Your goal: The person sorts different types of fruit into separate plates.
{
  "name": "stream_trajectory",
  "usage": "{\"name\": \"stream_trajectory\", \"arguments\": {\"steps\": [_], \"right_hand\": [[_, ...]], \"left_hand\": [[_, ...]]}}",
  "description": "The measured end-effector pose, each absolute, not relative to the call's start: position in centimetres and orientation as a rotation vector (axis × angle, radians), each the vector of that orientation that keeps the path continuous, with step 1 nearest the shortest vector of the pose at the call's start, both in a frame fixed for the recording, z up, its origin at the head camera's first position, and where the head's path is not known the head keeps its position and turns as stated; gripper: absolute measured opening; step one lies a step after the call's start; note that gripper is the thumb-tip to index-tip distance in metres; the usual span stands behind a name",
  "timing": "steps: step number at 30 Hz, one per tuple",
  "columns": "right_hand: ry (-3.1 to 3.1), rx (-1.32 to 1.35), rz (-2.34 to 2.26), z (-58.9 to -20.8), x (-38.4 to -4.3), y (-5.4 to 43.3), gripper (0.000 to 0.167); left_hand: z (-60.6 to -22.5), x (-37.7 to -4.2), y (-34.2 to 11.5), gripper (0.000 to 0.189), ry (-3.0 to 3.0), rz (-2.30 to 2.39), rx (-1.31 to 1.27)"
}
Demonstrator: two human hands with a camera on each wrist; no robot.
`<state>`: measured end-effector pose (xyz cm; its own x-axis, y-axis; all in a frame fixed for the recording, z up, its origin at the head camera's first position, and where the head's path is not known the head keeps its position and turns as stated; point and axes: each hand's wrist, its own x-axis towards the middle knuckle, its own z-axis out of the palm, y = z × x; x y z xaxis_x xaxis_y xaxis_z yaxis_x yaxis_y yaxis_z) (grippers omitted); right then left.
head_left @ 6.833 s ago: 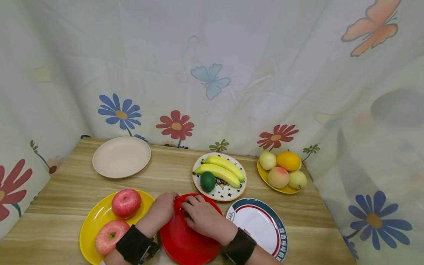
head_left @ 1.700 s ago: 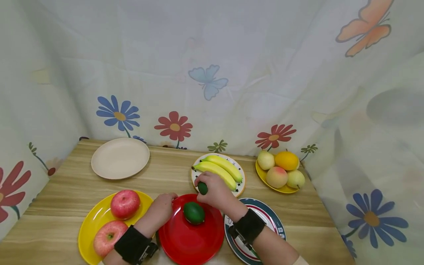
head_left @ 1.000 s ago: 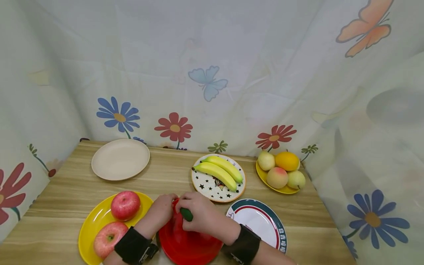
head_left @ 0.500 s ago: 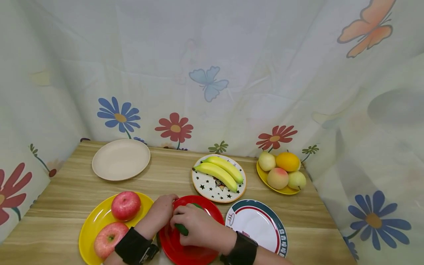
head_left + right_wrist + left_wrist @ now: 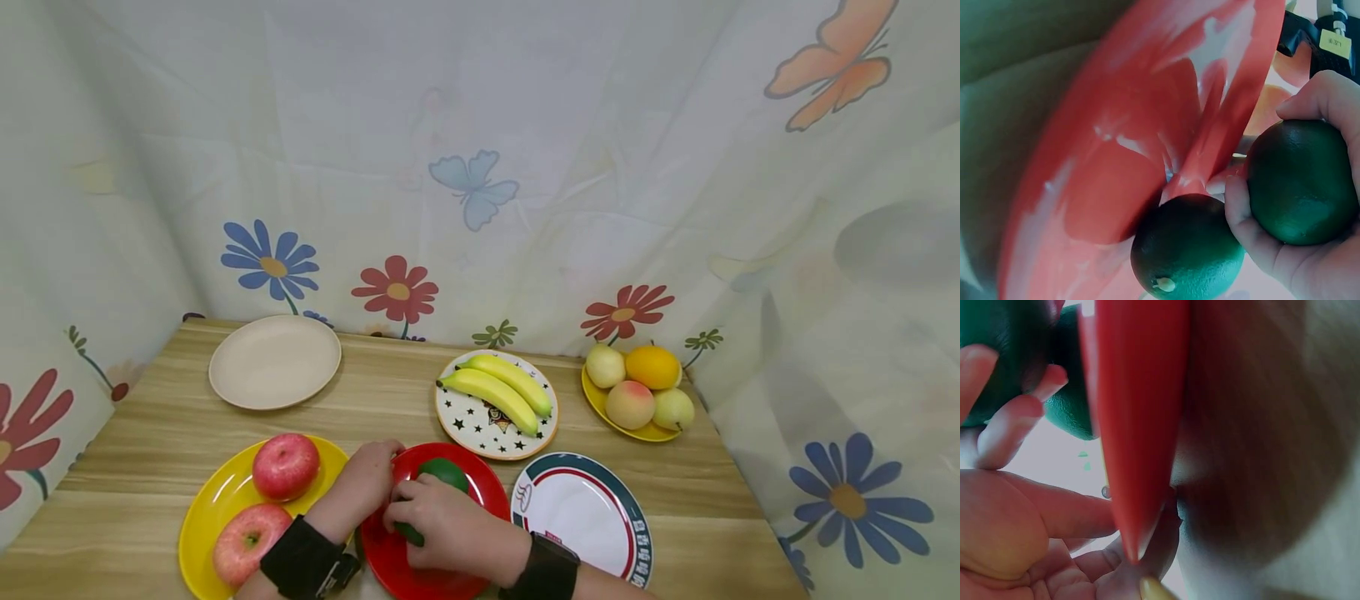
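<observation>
In the head view, my left hand [image 5: 363, 483] pinches the far left rim of a red plate [image 5: 491, 493] between thumb and fingers; the left wrist view shows that rim in the grip. Over the plate, my right hand [image 5: 453, 521] holds a dark green avocado [image 5: 1304, 181], its fingers and thumb curled round the fruit. A second avocado [image 5: 1188, 250], with a small pale stem nub, lies on the red plate just beyond the right hand. In the head view the held avocado is mostly hidden by the fingers.
Left stands a yellow plate [image 5: 197, 527] with two apples [image 5: 285, 467]. Behind are a beige plate [image 5: 275, 362] and a star-patterned plate [image 5: 468, 423] with two bananas [image 5: 495, 396]. Right are a green-rimmed white plate [image 5: 585, 517] and a small yellow plate [image 5: 637, 432] of several fruits.
My right hand has brought the second avocado from the star-patterned plate over the red plate and lowered it towards the near left. The left hand has stayed at the rim.
</observation>
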<state>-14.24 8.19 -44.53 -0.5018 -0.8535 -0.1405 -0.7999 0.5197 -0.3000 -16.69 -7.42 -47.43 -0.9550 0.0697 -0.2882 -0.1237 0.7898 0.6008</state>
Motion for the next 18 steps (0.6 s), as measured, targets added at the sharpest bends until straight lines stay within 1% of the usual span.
{"name": "stream_trajectory", "arguments": {"steps": [7,18], "right_hand": [[2.454,-1.424,-0.215,-45.0,-14.2,8.5,0.048],[2.381,-1.508,-0.053,-45.8,-13.8,8.9,0.047]], "left_hand": [[-47.5,-16.8,-7.3,0.028,2.654,0.961,-0.063],[-47.3,-16.4,-7.6,0.026,2.693,0.969,-0.016]]}}
